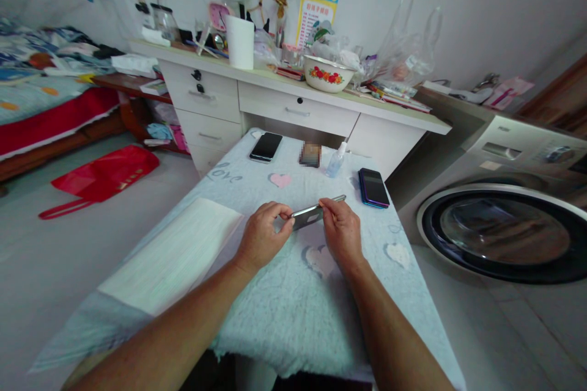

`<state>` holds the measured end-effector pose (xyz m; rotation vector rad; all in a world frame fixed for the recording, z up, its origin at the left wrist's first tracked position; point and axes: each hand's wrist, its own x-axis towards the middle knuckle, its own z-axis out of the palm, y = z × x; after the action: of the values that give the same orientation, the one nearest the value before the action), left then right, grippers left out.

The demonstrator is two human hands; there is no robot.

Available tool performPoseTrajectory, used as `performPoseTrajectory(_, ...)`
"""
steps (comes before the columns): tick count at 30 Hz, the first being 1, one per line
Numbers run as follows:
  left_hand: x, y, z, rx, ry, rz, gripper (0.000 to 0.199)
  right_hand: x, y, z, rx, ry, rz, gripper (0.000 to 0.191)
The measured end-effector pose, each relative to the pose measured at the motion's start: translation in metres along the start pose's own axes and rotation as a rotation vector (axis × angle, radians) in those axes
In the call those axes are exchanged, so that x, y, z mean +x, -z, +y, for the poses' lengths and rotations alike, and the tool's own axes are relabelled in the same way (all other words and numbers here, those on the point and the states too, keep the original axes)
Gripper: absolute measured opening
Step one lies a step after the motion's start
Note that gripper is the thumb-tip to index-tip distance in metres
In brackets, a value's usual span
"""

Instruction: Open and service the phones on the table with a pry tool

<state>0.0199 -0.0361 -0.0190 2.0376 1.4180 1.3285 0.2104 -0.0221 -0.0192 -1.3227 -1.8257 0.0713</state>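
My left hand [266, 231] and my right hand [342, 226] grip a smartphone [306, 218] between them over the cloth-covered table. The phone is tilted on its long edge, its thin metal side up and a grey face toward me. Each hand pinches one end between thumb and fingers. Beyond it, a black phone [266, 146] lies at the far left of the table, and a phone with a blue-purple edge [373, 187] lies on the right. A clear spray bottle [337, 160] stands near a small blurred-out item [310, 154].
A folded white cloth or paper sheet [177, 250] lies on the table's left side. Behind the table stands a white desk [268, 96] bearing a flowered bowl [328, 75] and a white cylinder [240, 43]. A washing machine [509, 195] is on the right. A red bag [107, 174] lies on the floor.
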Motion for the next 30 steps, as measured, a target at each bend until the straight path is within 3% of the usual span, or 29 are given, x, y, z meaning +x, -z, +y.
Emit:
performPoseTrajectory(18, -0.003, -0.001, -0.004, -0.017, 0.012, -0.008, 0.008, -0.006, -0.007, -0.022, 0.069, 0.112, -0.125, 0.025)
performPoseTrajectory(30, -0.002, -0.002, -0.004, -0.010, 0.032, -0.015, 0.007, -0.001, -0.001, -0.008, 0.020, 0.054, -0.065, 0.024)
